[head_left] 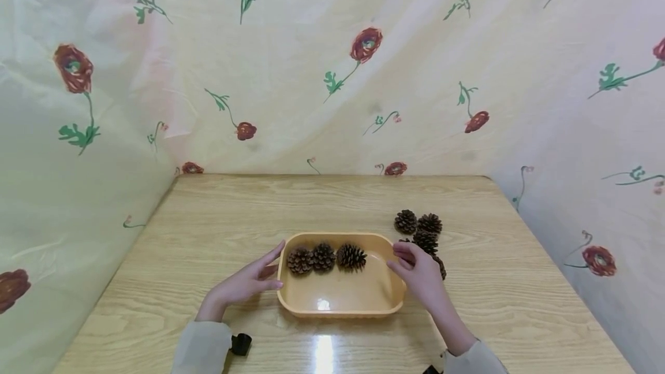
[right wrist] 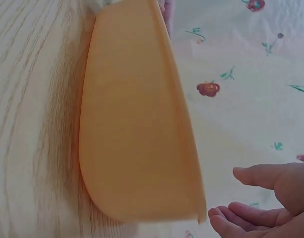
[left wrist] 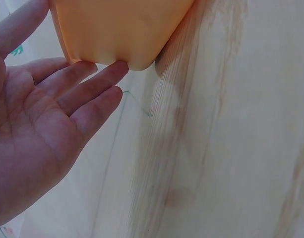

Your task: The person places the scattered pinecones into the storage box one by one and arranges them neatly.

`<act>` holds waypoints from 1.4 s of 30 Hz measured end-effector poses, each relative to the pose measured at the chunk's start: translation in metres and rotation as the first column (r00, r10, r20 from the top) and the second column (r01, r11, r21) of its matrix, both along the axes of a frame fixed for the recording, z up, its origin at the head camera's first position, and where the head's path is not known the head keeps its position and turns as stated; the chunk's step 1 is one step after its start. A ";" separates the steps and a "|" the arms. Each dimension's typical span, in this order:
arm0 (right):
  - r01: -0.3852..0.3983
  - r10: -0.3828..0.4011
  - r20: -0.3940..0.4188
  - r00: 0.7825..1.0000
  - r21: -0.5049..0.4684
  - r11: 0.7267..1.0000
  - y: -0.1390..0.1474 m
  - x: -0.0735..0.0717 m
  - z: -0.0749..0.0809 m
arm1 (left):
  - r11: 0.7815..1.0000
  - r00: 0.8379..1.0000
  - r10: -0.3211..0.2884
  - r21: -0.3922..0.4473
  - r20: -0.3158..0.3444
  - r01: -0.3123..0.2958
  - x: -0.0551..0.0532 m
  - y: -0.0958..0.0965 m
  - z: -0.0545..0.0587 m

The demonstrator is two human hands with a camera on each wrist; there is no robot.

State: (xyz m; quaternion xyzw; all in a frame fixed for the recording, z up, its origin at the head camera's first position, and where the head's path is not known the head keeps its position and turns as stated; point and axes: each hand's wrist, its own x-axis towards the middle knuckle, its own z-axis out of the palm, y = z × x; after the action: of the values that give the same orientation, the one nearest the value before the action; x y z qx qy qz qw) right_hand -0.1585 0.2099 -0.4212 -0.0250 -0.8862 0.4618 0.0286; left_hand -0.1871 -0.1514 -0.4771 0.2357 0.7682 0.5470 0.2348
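Note:
A yellow-orange plastic tub [head_left: 340,312] with rounded corners stands on the table. Inside, along its far side, lie three pine cones: one at the left [head_left: 299,261], a middle one [head_left: 323,257] and a third on its side [head_left: 352,257]. My left hand [head_left: 244,285] is at the tub's left end, thumb near the rim and fingertips against the outer wall in the left wrist view. Over the right rim hovers my right hand [head_left: 423,277], thumb and fingers apart with nothing between them in the right wrist view [right wrist: 271,208].
Right of the tub sits a group of several more pine cones [head_left: 426,241], partly covered by the right hand. The wood-grain table [head_left: 234,206] meets a flower-patterned cloth [head_left: 291,74] at the back and sides.

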 end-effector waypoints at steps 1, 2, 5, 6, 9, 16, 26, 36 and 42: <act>0.006 -0.006 0.001 1.000 -0.007 1.000 0.002 0.001 0.000 | 1.000 1.000 0.000 0.000 0.001 0.000 0.000 0.000 0.000; 0.011 -0.011 -0.003 1.000 -0.010 1.000 0.005 0.003 0.001 | 1.000 1.000 -0.001 0.000 0.001 0.001 0.000 0.001 0.000; 0.031 -0.031 -0.002 1.000 0.008 0.999 0.012 0.007 0.001 | 1.000 1.000 -0.001 -0.001 0.005 0.001 -0.001 0.001 -0.001; 0.038 -0.038 -0.001 0.999 0.011 0.999 0.014 0.008 0.001 | 1.000 1.000 -0.001 0.000 0.006 0.001 -0.001 0.001 -0.001; 0.054 -0.054 -0.005 0.999 0.026 0.998 0.022 0.011 0.000 | 1.000 1.000 -0.007 0.002 0.007 0.007 -0.001 0.001 -0.002; 0.101 -0.100 -0.017 0.995 0.034 0.994 0.042 0.016 -0.004 | 1.000 1.000 0.007 -0.008 0.014 -0.007 -0.001 0.001 -0.003; 0.204 -0.204 -0.034 0.978 -0.001 0.979 0.064 0.022 -0.015 | 1.000 1.000 0.011 0.001 0.011 -0.011 -0.003 -0.001 -0.005; 0.209 -0.209 0.072 0.975 0.008 0.978 0.077 0.020 -0.028 | 1.000 1.000 0.003 0.007 0.016 -0.003 -0.003 0.000 -0.005; 0.142 -0.150 0.175 0.973 0.054 0.988 0.082 0.015 -0.032 | 1.000 1.000 0.003 0.006 0.018 -0.003 -0.002 0.000 -0.004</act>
State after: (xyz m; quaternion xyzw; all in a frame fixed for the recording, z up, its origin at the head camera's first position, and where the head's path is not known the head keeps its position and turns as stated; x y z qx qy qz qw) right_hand -0.1437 0.2920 -0.4531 -0.1306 -0.8903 0.4358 -0.0165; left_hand -0.1892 -0.1512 -0.4815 0.2301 0.7647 0.5519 0.2402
